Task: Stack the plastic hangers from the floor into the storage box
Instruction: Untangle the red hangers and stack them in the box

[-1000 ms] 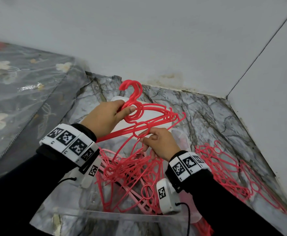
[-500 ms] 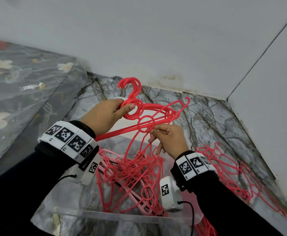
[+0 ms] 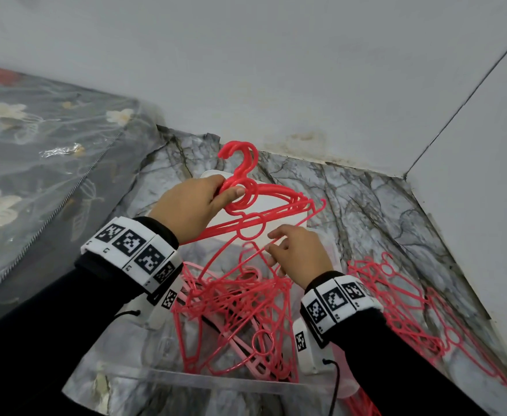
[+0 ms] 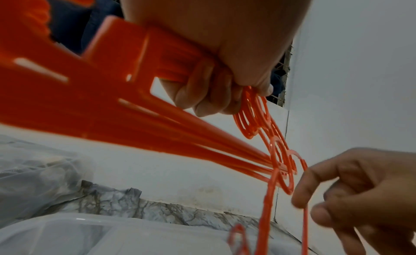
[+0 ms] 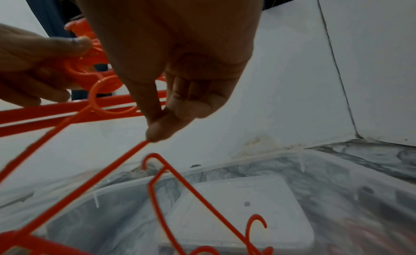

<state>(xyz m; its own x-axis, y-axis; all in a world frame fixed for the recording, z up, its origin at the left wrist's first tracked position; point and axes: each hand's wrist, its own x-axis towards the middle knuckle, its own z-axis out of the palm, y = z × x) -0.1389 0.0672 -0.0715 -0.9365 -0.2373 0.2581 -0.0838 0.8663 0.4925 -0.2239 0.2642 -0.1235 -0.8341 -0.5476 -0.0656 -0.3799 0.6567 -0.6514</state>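
Now, quick notes:

Change: vs a sec ago the right hand (image 3: 298, 255) has slid from the ring under the bundle down to a thin bar of one loose hanger (image 3: 240, 259); the bundle in the left hand (image 3: 192, 205) has barely moved.
Meaning: prob. freeing or lining up a snagged hanger w/ the held set before it all goes down into the box, so stacking is mid-way, not done.
Left hand: clenched on the held bundle (image 3: 264, 205) at the neck, thumb across the rings, hooks pointing up; wrist view shows the fingers wrapped round the stacked bars (image 4: 139, 91).
Right hand: pinching the thin bar between thumb and forefinger tips (image 5: 157, 132); other fingers curled, holding nothing.
Held bundle count: several hangers, approx 4-5 by the ring edges; exact no. can't tell.
Storage box: 1, clear plastic, rim (image 3: 216, 381) nearest the person; directly under both hands.
Hangers in box: a tangled pile (image 3: 240, 313), red plus at least 1 paler pink; too knotted to count.
Hangers on floor: another pile (image 3: 411, 313) on the marble-look floor right of the box, near the wall; many, can't count.
Other: 1 white lid-like piece (image 3: 270, 211) behind the held bundle.
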